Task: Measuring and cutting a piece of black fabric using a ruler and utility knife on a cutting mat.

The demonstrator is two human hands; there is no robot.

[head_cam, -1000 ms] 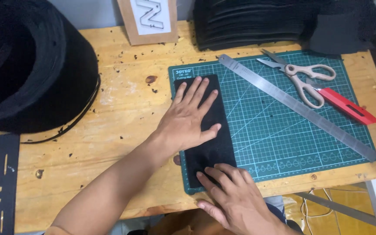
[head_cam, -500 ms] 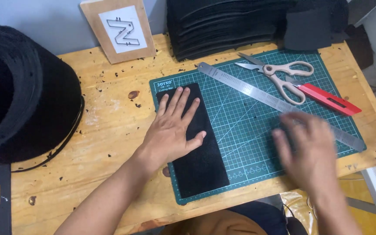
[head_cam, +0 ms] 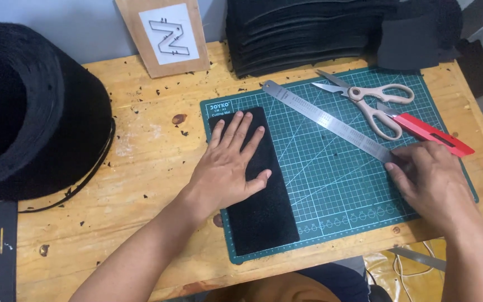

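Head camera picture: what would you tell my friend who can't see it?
A left hand presses flat on a black rectangular felt strip on a green cutting mat, while the right hand touches a long steel ruler beside it.

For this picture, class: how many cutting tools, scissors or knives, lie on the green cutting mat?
2. The scissors lie at the mat's far right part, beyond the steel ruler. The red utility knife lies just right of them, beside the right hand. Others may be hidden.
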